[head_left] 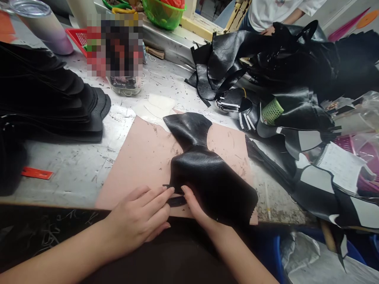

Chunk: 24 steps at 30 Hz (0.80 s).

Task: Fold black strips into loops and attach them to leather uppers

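A shaped black leather piece [204, 173], narrow at its middle, lies over a pink board [133, 157] at the bench's front edge. At the leather's lower left edge, the fingers of my left hand [142, 213] are together and closed on the margin, where a thin dark strip shows. My right hand [204, 215] grips the same edge, its thumb pointing forward; the leather hides its other fingers. Between my hands, a small dark part [177, 201] of the edge is visible. Behind the leather lie pale off-white sheets [160, 104].
Stacked black sheets [53, 98] stand left, near a red tag [37, 172]. A tumbler [44, 27] and glass jar [126, 86] stand behind. Black leather pieces [231, 59], a green basket [272, 111] and a notebook [339, 167] crowd the right. Another person [275, 15] is at the back.
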Tool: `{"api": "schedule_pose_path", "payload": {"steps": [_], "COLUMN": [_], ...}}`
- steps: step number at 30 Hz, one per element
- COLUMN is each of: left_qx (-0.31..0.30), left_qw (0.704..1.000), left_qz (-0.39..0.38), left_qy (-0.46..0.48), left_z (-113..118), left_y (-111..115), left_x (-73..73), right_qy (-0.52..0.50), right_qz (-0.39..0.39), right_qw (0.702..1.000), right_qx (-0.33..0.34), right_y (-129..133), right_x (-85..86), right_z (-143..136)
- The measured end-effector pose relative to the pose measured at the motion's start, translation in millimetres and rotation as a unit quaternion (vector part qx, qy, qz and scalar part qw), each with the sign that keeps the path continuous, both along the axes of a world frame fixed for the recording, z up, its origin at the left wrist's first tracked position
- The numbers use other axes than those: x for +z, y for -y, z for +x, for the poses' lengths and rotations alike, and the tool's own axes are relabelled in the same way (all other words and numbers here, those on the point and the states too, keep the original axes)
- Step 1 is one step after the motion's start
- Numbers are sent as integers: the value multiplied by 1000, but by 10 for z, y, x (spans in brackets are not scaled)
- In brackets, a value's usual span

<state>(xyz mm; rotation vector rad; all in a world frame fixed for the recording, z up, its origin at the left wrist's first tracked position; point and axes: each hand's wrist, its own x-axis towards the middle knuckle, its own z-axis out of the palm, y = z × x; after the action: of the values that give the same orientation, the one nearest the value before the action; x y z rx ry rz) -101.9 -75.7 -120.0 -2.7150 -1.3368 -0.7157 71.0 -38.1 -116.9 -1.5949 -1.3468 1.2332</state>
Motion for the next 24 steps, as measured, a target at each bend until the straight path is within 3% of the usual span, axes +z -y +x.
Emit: {"api": "schedule_pose_path", "payload": {"steps": [3,7,14,16,20,24], "left_qx": [3,30,58,68,69,78], "left_qw": [1000,999,998,997,996,992], "left_qz": [-14,-3,7,16,32,2], "left_qy": [-13,-22,-22,-28,-47,-95], "left_z": [20,69,141,159,205,245], "left_y": [5,11,-9,-11,-20,-50], "left_x": [-18,-7,10,-11,-21,51], "right_qy": [26,18,95,148,251,319], "right_qz": [27,21,93,145,221,314], "right_qw": [999,998,991,978,939,890], "right_qx": [-8,49,-25,-18,75,85], "right_y": [-26,-82,-72,-67,-80,-82], "right_x": [23,62,84,71,27,-35], "right_z": [5,94,194,179,198,258]}}
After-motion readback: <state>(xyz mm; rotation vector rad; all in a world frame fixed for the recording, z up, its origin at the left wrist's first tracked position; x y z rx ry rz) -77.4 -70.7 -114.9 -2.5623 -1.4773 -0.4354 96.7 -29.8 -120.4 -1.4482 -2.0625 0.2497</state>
